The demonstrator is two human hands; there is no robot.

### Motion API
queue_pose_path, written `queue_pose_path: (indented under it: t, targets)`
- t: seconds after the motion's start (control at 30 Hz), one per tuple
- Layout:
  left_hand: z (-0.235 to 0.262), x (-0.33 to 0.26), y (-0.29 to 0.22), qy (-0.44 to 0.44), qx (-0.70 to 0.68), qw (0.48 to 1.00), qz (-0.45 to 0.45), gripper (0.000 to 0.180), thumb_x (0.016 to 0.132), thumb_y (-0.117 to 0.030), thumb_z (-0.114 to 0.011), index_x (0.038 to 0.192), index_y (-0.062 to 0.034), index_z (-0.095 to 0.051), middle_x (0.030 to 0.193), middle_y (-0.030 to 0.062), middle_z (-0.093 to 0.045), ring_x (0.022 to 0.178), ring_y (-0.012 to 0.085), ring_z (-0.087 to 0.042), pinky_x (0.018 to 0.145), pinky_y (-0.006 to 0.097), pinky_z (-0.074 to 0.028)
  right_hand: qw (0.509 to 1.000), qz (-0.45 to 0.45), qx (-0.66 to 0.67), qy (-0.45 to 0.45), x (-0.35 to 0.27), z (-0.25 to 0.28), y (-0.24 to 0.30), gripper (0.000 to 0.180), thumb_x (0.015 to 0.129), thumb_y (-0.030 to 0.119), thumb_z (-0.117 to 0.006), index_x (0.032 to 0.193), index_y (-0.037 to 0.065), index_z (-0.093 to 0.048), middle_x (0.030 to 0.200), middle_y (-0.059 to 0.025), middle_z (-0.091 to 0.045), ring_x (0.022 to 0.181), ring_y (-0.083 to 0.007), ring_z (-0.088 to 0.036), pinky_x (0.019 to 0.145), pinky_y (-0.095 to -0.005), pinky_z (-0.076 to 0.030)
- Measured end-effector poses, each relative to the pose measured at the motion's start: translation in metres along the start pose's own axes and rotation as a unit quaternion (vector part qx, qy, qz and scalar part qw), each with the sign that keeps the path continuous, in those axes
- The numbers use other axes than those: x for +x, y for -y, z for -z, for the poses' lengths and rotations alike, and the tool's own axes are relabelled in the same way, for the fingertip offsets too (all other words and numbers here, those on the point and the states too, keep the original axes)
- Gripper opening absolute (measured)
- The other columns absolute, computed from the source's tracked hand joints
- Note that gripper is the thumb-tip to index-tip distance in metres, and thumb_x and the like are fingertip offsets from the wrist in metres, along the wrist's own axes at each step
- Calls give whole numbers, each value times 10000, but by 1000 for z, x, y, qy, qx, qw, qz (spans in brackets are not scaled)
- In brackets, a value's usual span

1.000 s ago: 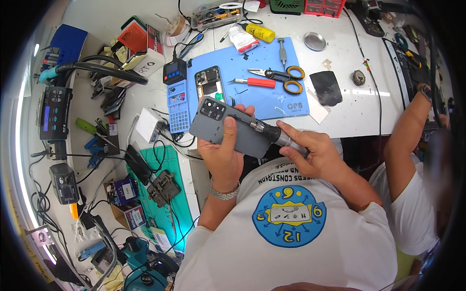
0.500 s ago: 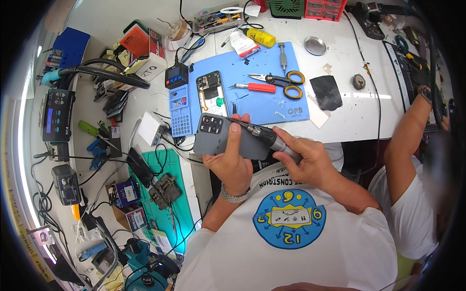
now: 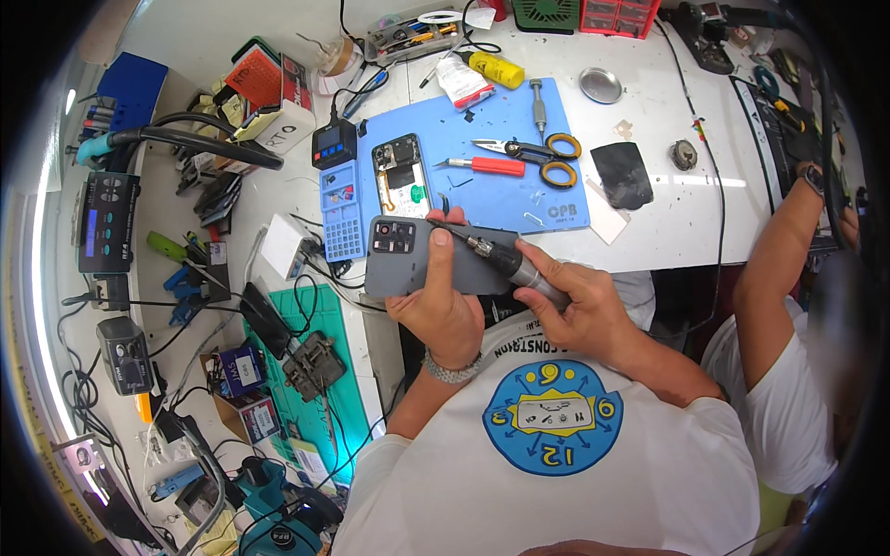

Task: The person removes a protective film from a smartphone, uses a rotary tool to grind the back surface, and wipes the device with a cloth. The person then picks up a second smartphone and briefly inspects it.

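My left hand (image 3: 445, 315) grips a dark grey smartphone (image 3: 403, 264), its back with the camera block facing up and the thumb lying across it. My right hand (image 3: 579, 301) is wrapped round a handheld rotary tool (image 3: 528, 271) with a grey and black body. The tool's pointed tip is at the phone's upper edge, beside my left thumb and fingers; whether it touches, I cannot tell. Just beyond, an opened phone (image 3: 401, 176) with bare innards lies on the blue repair mat (image 3: 445, 116). My fingers hide the phone's lower edge in part.
On the mat lie a red-handled craft knife (image 3: 491, 165), scissors (image 3: 542, 156) with black and yellow handles and a screwdriver (image 3: 538, 111). A black sheet (image 3: 623, 176) and a round metal dish (image 3: 601, 86) are farther right. Another person's arm (image 3: 779, 232) reaches in there. Cables and devices crowd the left.
The phone and both hands have shifted very slightly left in the picture. My hold on the phone and on the rotary tool is the same.
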State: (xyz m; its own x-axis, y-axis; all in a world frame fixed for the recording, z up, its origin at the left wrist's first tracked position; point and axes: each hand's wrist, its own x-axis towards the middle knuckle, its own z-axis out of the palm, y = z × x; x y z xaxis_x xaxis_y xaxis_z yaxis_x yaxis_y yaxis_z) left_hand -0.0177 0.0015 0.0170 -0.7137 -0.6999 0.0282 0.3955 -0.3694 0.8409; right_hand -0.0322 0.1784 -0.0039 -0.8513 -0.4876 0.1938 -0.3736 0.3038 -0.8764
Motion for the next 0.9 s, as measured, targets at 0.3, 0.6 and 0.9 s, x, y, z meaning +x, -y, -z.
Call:
queue_pose_path:
  t: [0.3,0.6,0.9]
  targets:
    - [1,5,-1,-16,-13,1000,-8,276,1029,58,-693,1298,42,-633,1226,198,-730,1092,309,-767,1030,479,-646,1000,-19,2,-9,-2,-4,-2,626,954,237,-854,1538,149,-646,642,-138,-596,529,-288,-594,541,-410,-486]
    - [7,9,-1,-17,-13,1000,-8,261,1033,45,-695,1290,21,-662,1226,192,-746,1108,323,-767,1026,483,-642,1000,-14,3,-10,-2,-4,-4,633,940,215,-866,1530,138,-651,645,-135,-597,529,-286,-579,540,-405,-479]
    - [10,9,-1,-7,-25,1000,-14,274,1036,44,-693,1307,18,-661,1238,202,-745,1121,337,-767,1037,488,-634,1000,-19,2,-4,-3,-2,-4,636,940,208,-864,1535,141,-648,644,-131,-592,527,-272,-567,541,-397,-468]
